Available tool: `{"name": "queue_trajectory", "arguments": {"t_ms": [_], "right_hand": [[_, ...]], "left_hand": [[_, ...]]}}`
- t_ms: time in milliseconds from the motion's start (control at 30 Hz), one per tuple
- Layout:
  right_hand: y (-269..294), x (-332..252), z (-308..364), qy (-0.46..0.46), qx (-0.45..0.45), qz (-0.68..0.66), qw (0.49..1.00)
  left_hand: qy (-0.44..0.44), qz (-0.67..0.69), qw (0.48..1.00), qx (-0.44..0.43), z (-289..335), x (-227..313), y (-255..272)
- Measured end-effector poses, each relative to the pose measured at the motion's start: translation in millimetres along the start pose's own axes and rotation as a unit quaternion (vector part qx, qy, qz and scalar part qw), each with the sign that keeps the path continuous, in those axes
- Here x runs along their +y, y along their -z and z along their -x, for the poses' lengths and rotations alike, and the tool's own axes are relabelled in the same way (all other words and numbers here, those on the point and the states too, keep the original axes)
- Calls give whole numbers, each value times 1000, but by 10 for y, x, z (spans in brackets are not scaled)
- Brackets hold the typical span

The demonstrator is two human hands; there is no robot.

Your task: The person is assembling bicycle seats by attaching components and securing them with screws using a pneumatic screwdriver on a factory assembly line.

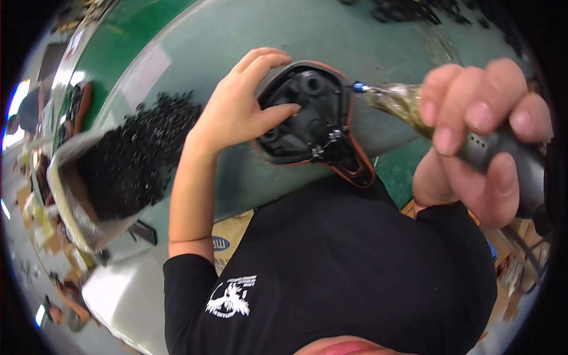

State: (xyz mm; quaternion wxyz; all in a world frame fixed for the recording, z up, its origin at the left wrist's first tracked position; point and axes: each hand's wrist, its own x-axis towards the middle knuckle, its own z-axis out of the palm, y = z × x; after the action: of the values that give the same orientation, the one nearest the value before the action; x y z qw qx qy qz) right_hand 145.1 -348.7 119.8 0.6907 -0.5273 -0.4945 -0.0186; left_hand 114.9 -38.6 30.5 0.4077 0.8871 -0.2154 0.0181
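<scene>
A bicycle saddle (307, 127), black with an orange-red rim, lies underside up on the grey-green table, its narrow nose toward me. My left hand (228, 109) grips its left side, thumb laid over the underside and fingers around the far edge. In my right hand (488, 112) is a dark power screwdriver (526, 171), its front wrapped in yellowish clear tape. The blue collar (359, 87) at its tip is close to the saddle's right rim; whether they touch I cannot tell. Metal clamp fittings (322, 142) show on the underside.
Left of my forearm, a plastic-lined box (65, 171) lies with many small black pieces (148, 142) in it and spilling onto the table. More saddles (80, 106) stand at the far left. Black parts (408, 9) lie along the far edge. Other people are at the left rim.
</scene>
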Motion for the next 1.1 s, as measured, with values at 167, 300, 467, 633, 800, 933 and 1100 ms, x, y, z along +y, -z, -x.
{"name": "queue_trajectory", "arguments": {"t_ms": [167,300,467,633,800,933,1100], "right_hand": [[-33,35,182,-18,-10,-21,1000],[-122,195,89,6,-16,-1,1000],[-419,268,-43,-59,21,9,998],[-805,526,-93,-110,2,65,992],[-414,794,-110,-137,-128,-106,977],[-805,888,-268,-77,-73,-67,992],[-631,749,-301,-53,-67,-79,993]], "left_hand": [[-29,44,990,-131,-438,-151,-197],[-139,72,983,-93,-515,-217,-367],[-100,135,985,36,-241,-208,-427],[-89,145,978,121,-96,-257,-668],[-178,159,955,177,-359,-545,-1043],[-150,131,963,181,-224,-592,-979],[-118,126,974,148,-229,-571,-1034]]}}
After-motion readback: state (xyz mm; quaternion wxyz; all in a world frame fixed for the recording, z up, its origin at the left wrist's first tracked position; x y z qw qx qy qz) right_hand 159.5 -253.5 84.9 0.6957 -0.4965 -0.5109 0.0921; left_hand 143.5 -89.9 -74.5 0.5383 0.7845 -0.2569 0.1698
